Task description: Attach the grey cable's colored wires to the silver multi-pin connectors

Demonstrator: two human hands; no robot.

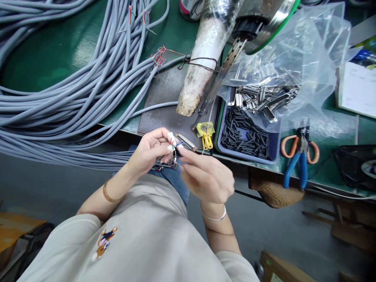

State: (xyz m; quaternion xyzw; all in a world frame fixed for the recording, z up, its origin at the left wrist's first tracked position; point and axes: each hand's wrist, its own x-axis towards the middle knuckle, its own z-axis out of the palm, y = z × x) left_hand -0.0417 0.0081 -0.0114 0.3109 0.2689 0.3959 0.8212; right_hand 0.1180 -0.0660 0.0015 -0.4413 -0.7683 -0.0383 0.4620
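My left hand point(148, 150) is closed in a pinch on the end of a grey cable, with thin coloured wires point(173, 144) fanning out at its fingertips. White wrapping covers some of my fingertips. Facing it, my right hand point(207, 174) is closed too, its fingertips on one of these thin wires; its lower fingers are blurred. Just beyond the fingers, a metal multi-pin connector point(186, 141) lies at the bench edge. Beside that is a yellow clip-like piece point(206, 139). Below my left hand, more connectors point(169, 162) hang over my lap, partly hidden.
Grey cables point(73, 102) in a large bundle cover the left. A soldering iron point(216, 84) points down beside a wrapped white tube point(195, 70). Rightward are a blue tray point(274, 154) of short black tubes, bagged connectors point(261, 98), and pliers and orange-handled cutters point(301, 156).
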